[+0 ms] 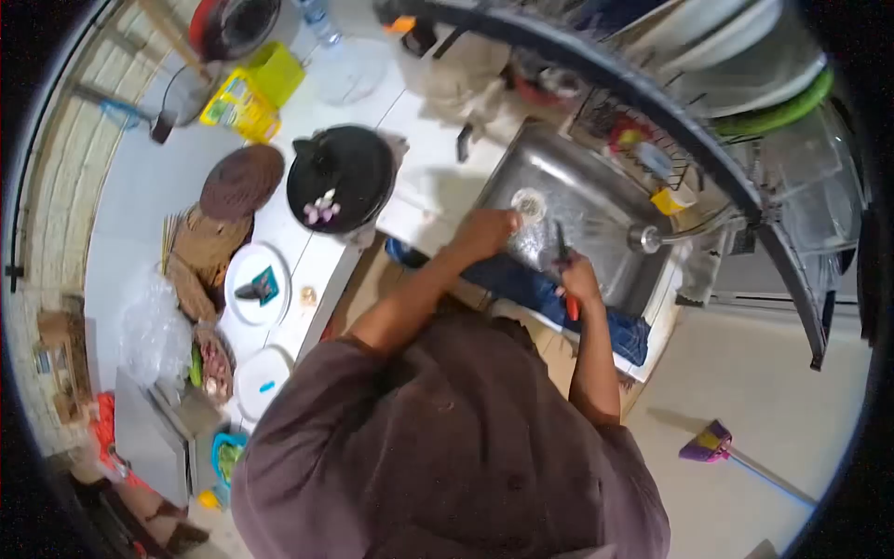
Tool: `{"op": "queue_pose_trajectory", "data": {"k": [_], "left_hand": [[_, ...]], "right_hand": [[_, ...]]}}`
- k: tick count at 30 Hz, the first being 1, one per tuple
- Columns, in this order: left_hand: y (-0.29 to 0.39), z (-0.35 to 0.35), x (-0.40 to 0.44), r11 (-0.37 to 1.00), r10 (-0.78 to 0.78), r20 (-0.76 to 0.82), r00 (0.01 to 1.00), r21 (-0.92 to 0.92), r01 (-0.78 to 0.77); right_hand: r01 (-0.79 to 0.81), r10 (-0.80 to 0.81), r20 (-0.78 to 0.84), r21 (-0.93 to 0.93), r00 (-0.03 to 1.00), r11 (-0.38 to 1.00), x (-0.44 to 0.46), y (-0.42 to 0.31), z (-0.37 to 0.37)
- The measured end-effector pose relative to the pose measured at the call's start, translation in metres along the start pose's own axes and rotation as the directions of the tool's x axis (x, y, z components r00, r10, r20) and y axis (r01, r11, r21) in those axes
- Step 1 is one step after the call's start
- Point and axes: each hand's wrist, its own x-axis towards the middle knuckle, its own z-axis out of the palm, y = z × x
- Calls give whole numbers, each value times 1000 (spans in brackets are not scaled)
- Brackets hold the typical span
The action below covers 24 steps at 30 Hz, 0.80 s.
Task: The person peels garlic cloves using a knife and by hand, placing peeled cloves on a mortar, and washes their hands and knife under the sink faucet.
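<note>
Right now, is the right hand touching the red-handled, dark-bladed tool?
Touching. The head view shows the right hand wrapped around the red-handled tool.

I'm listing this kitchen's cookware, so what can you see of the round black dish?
The round black dish looks like stone. It sits on the white tiled counter, left of the sink. Pinkish-white pieces lie inside; a dark lump, possibly a pestle, is near its far-left edge. Neither hand touches it.

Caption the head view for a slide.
Left hand and right hand over a metal sink, the right gripping a red-handled knife.
</note>
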Motion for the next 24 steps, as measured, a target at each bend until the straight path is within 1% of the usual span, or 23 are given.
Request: {"op": "queue_pose_trajectory", "data": {"k": [1, 2, 3, 4, 5, 6, 7, 8, 9, 10, 11, 13, 14, 16, 17, 19, 20, 21, 23, 24], "left_hand": [[0, -19, -11, 1000, -3, -58, 998, -13, 2], [-4, -38, -21, 1000, -8, -194, 981, -27, 3], [-14, -49, -32, 992, -96, -292, 951, -109, 67], [-27, -61, -41, 974, -186, -380, 906, -195, 118], [-47, -73, -52, 960, -145, -498, 855, -279, 0], [-38, -100, -64, 943, -329, -403, 854, -194, 272], [-48, -111, -73, 950, -306, -427, 851, -82, 300], [-56, -121, -80, 923, -368, -428, 826, -61, 379], [-66, -128, -90, 916, -384, -461, 800, -79, 394], [-77, -133, -98, 878, -429, -499, 752, -37, 477], [-86, -138, -105, 785, -548, -468, 693, -2, 619], [-106, -147, -118, 705, -610, -432, 664, 87, 704], [-111, -146, -121, 694, -564, -467, 681, 179, 697], [-113, -145, -124, 646, -463, -520, 718, 356, 675], [-113, -142, -118, 746, -380, -523, 763, 315, 588], [-101, -129, -97, 898, -204, -541, 816, 229, 376], [-90, -119, -86, 924, -271, -439, 857, 130, 359], [-78, -112, -75, 937, -320, -328, 889, 27, 347], [-100, -72, -54, 943, -271, -244, 931, 127, 308], [-100, -64, -45, 943, -245, -201, 948, 178, 281]], "right_hand": [[-45, 58, 17, -443, 998, 895, 12, 16, 1], [-90, 86, -27, -292, 996, 952, 8, 3, 4], [-138, 131, -63, -133, 989, 981, -2, -11, 6], [-99, 87, -86, -148, 992, 984, 0, -12, 9], [-63, 45, -108, -163, 993, 985, 3, -9, 11], [-30, 6, -131, -176, 991, 984, 4, -7, 16], [-49, 28, -131, -159, 991, 986, 5, -7, 21], [-67, 47, -134, -143, 990, 988, 8, -7, 25], [-82, 64, -138, -126, 988, 989, 12, -8, 29], [-91, 74, -130, -134, 989, 987, 13, -11, 34], [-95, 80, -127, -117, 989, 989, 13, -13, 37], [-102, 91, -120, -85, 989, 991, 4, -32, 44], [-122, 113, -114, -76, 987, 990, 3, -33, 46], [-62, 53, -137, -68, 989, 996, 6, -23, 50], [-33, 24, -148, -64, 989, 997, 7, -18, 51], [-109, 114, -130, 46, 985, 993, -9, -47, 50], [-146, 157, -119, 98, 980, 984, -15, -58, 50], [-140, 145, -109, 51, 983, 989, -15, -59, 51], [-129, 125, -94, -46, 988, 991, -15, -56, 48], [-77, 62, -119, -128, 991, 989, -14, -54, 48]]}}
